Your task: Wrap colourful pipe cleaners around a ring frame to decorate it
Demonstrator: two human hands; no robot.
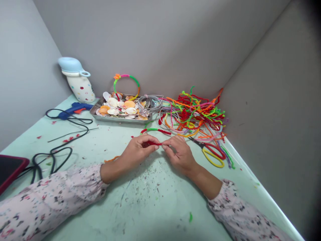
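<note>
L hand [136,154] & R hand [179,154] — both pinching red pipe cleaner [152,144].

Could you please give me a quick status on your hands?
Left hand and right hand pinching red pipe cleaner between them. Scissors lying near right hand.

Glue gun [75,108] L of shell tray [120,119], pipe cleaners [195,112] R, scissors [200,145] front
</note>
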